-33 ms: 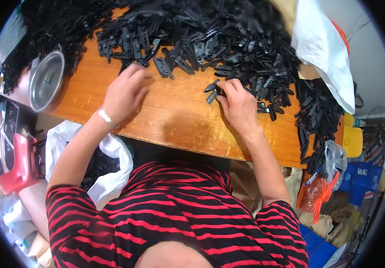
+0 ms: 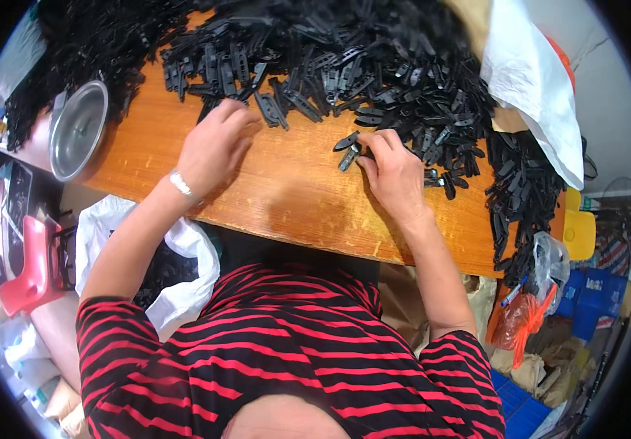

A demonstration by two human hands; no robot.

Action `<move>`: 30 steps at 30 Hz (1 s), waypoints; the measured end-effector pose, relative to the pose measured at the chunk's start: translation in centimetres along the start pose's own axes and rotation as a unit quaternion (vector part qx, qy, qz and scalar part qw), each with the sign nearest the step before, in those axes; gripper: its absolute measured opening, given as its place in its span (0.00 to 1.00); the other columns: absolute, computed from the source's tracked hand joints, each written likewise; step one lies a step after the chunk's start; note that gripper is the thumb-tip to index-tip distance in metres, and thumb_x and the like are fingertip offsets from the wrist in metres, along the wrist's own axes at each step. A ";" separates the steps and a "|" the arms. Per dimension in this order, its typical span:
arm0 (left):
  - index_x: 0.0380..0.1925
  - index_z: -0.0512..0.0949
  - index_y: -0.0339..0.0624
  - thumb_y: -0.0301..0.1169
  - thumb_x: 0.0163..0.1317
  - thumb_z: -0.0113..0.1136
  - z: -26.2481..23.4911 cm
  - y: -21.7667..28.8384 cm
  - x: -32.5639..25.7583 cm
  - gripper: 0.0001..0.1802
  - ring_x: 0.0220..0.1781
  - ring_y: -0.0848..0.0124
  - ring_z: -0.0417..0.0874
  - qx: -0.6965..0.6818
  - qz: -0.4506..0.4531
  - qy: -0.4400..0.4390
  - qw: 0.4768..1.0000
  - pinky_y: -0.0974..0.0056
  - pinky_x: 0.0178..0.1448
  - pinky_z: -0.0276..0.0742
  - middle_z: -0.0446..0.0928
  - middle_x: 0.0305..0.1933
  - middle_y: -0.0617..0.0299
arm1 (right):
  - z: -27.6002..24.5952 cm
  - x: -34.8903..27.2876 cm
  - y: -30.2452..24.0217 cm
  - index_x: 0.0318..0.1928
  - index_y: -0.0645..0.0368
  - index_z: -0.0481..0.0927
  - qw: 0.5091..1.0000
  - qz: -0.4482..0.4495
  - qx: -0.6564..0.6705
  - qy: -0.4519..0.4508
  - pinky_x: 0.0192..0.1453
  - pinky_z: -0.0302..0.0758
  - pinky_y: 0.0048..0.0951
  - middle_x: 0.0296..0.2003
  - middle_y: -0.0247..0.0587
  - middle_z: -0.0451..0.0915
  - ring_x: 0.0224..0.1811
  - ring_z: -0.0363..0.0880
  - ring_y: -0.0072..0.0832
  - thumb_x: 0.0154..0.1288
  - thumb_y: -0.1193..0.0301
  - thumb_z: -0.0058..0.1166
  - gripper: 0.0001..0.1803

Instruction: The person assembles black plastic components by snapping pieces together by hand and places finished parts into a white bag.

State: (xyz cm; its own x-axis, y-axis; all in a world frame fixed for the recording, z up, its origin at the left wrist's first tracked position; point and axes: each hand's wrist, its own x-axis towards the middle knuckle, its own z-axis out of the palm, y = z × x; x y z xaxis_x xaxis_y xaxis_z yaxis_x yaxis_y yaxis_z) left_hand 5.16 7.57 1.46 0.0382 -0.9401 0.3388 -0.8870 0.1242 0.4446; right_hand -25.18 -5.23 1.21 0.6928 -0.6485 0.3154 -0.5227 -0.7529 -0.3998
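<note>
My right hand is closed, thumb and forefinger pinched at a pair of small black plastic clip pieces, one of them with a shiny metal-like part. The fingertips hide part of these pieces. My left hand, with a pale bracelet at the wrist, hovers at the near edge of the heap of black clip pieces. Its fingers are bent but apart, and nothing shows between them. Several loose black pieces lie just beyond its fingertips on the wooden table.
A metal bowl stands at the table's left edge. Below it, a white sack holds black pieces. More pieces spill over the right edge, beside a white sheet and plastic bags. A red chair stands at far left.
My left hand has shifted slightly to the right and away from me along the heap's edge. My right hand stays nearly in place at the clip pieces.
</note>
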 end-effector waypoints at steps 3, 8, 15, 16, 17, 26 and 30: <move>0.53 0.81 0.43 0.23 0.64 0.67 1.6 -0.1 1.5 0.16 0.54 0.50 0.83 0.003 0.009 0.014 1.000 0.52 0.55 0.82 0.78 0.54 0.54 | -0.6 -0.2 0.0 0.53 0.57 0.82 0.999 0.031 -0.015 0.002 0.45 0.85 0.44 0.49 0.44 0.80 0.42 0.88 0.47 0.62 0.76 0.70 0.19; 0.48 0.81 0.43 0.21 0.60 0.69 2.8 -0.9 2.7 0.15 0.54 0.52 0.82 0.058 0.022 0.021 0.998 0.52 0.54 0.83 0.78 0.53 0.57 | -1.1 -1.1 0.9 0.52 0.58 0.82 0.998 0.051 -0.030 -0.015 0.43 0.85 0.44 0.49 0.44 0.80 0.40 0.88 0.47 0.62 0.76 0.71 0.18; 0.39 0.80 0.41 0.22 0.59 0.70 2.3 0.6 2.4 0.10 0.50 0.53 0.81 0.060 0.064 0.020 0.996 0.53 0.51 0.81 0.78 0.46 0.57 | -0.2 -1.2 1.7 0.43 0.60 0.83 0.997 0.055 -0.037 0.026 0.39 0.84 0.43 0.45 0.44 0.80 0.36 0.87 0.46 0.64 0.75 0.71 0.10; 0.39 0.79 0.40 0.21 0.59 0.70 2.3 1.1 2.1 0.10 0.50 0.51 0.80 0.027 0.048 -0.006 0.998 0.52 0.51 0.80 0.79 0.46 0.56 | -0.1 -1.2 1.7 0.42 0.60 0.83 0.997 0.055 -0.039 0.040 0.39 0.84 0.43 0.44 0.44 0.80 0.36 0.87 0.46 0.64 0.75 0.70 0.09; 0.39 0.79 0.40 0.21 0.59 0.70 2.4 1.3 2.0 0.10 0.50 0.51 0.80 0.028 0.047 -0.006 0.998 0.52 0.51 0.80 0.79 0.46 0.56 | 0.0 -1.3 1.8 0.42 0.60 0.83 0.997 0.055 -0.038 0.039 0.39 0.84 0.43 0.44 0.44 0.80 0.36 0.87 0.46 0.64 0.75 0.70 0.09; 0.38 0.80 0.40 0.25 0.60 0.69 2.7 2.0 0.9 0.08 0.45 0.51 0.83 -0.071 0.014 -0.051 0.996 0.51 0.50 0.79 0.82 0.38 0.55 | 1.1 -2.4 -3.8 0.39 0.59 0.83 0.993 0.042 0.110 0.001 0.36 0.81 0.43 0.38 0.45 0.80 0.34 0.85 0.48 0.68 0.72 0.67 0.05; 0.40 0.81 0.40 0.27 0.59 0.72 2.9 2.4 0.7 0.10 0.41 0.52 0.85 -0.157 -0.074 -0.078 0.982 0.53 0.46 0.80 0.83 0.36 0.53 | 3.4 -2.1 -5.9 0.39 0.58 0.84 0.992 0.004 0.119 -0.051 0.37 0.81 0.43 0.38 0.46 0.81 0.34 0.85 0.47 0.67 0.71 0.68 0.06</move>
State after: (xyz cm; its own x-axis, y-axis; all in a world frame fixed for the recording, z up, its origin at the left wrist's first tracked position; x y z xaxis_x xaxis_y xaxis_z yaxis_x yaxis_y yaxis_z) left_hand 1.73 6.26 0.37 0.0637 -0.9894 0.1303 -0.6910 0.0505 0.7211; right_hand -21.84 0.91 -0.03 0.7423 -0.6301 0.2280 -0.4047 -0.6928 -0.5969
